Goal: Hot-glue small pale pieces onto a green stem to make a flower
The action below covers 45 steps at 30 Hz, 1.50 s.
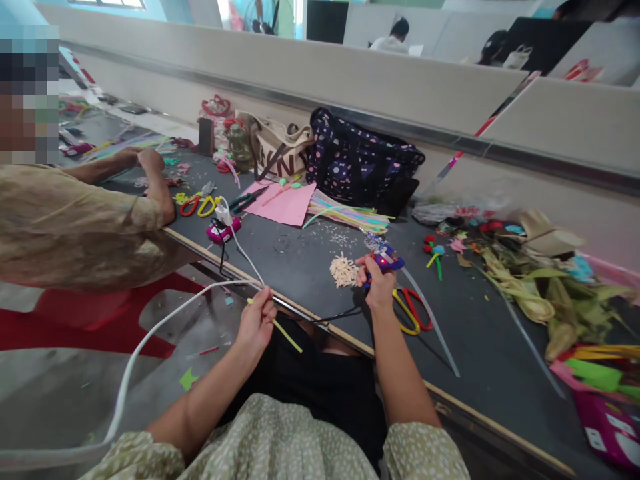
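The left hand's [257, 325] fingers [264, 301] are closed around a thin yellow-green stick [287, 337], which slants down past the desk [320, 267] edge, to the left of and nearer the body than the glue gun [386, 260]. The right hand's [379, 288] fingers [364, 275] are wrapped tight on the purple glue gun's grip, above the desk. A pile of pale bits [344, 270] lies just left of the glue gun, and red-and-yellow scissors [413, 311] lie just to its right on the near side. A bundle of pastel sticks [350, 217] lies beyond the glue gun, with pink paper [283, 201] further left. A spotted dark bag [357, 163] stands well behind it. Far left of the glue gun, a co-worker's hand [150, 161] rests on the desk.
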Motion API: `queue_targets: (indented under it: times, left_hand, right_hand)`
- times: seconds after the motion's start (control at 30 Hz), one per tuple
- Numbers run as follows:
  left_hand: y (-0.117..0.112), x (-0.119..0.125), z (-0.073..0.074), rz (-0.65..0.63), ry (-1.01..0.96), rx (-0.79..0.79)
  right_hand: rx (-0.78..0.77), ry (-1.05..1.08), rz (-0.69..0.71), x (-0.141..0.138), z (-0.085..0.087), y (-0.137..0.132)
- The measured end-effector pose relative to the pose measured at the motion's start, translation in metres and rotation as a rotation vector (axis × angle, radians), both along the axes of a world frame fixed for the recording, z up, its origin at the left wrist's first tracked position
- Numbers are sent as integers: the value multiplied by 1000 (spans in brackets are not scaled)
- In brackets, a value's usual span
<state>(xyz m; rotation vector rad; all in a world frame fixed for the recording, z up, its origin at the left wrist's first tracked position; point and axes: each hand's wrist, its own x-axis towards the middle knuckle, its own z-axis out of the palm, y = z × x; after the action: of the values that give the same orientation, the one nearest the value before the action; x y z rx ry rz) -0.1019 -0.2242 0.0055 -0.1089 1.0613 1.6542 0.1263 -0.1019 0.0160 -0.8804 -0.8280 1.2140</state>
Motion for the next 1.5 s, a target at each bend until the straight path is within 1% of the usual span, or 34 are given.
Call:
queue_targets:
  times: [0.03, 0.07, 0.13, 0.2, 0.23, 0.27, 0.33, 0.37, 0.43, 0.47, 0.5, 0.53, 0.6, 0.67, 0.77, 0.87, 0.93, 1.0, 1.1, 1.27, 1.4, 1.5]
  left_hand:
    - [-6, 7, 1, -59, -20, -23]
    - [-11, 15, 3, -153, -44, -31]
    - [-15, 36, 7, -378, -50, 10]
    - [-7, 55, 13, -565, 27, 80]
    - [3, 63, 16, -625, 99, 132]
    - [16, 68, 19, -662, 181, 185]
    - [54, 71, 26, -700, 400, 256]
    - [77, 69, 29, -673, 568, 274]
    - [125, 59, 35, -577, 1011, 263]
    - [148, 53, 38, -524, 1243, 210]
    - [168, 46, 40, -508, 1450, 133]
    - [186, 40, 43, -524, 1621, 38]
    - [213, 29, 44, -591, 1838, -167]
    - [228, 22, 41, -639, 1951, -311]
    - [236, 14, 28, -649, 2028, -389]
    - [241, 7, 16, -678, 2087, -395]
    - [244, 1, 12, -726, 2127, -396]
    - [247, -3, 12, -762, 2154, -392]
    - [249, -7, 16, -739, 2174, -391]
    - [245, -13, 20, -649, 2202, -373]
    - [239, -24, 25, -529, 2193, -364]
    - [233, -30, 29, -469, 2181, -323]
  right_hand:
    - [1, 5, 7, -1, -1, 0]
    - [3, 8, 15, -1, -2, 0]
    - [4, 11, 26, -1, -5, 0]
    - [1, 10, 30, 0, -8, 1]
    - [2, 7, 29, 0, -9, 2]
    - [2, 0, 26, 1, -10, 2]
    - [1, -21, 9, 3, -10, 3]
    - [-2, -33, 1, 4, -11, 3]
    - [-7, -48, -9, 5, -11, 3]
    - [-8, -51, -11, 5, -11, 3]
    - [-7, -54, -10, 5, -11, 3]
    - [-5, -58, -6, 5, -12, 3]
    - [1, -73, 5, 5, -13, 3]
    - [9, -89, 30, 5, -15, 3]
    - [10, -87, 69, 6, -16, 4]
    - [-8, -76, 85, 7, -16, 5]
    - [-19, -81, 80, 7, -15, 6]
    - [-26, -85, 77, 8, -14, 6]
    - [-23, -81, 83, 8, -13, 6]
    - [-13, -54, 111, 9, -12, 6]
    - [-8, -44, 115, 8, -10, 4]
    - [-13, -53, 115, 8, -9, 4]
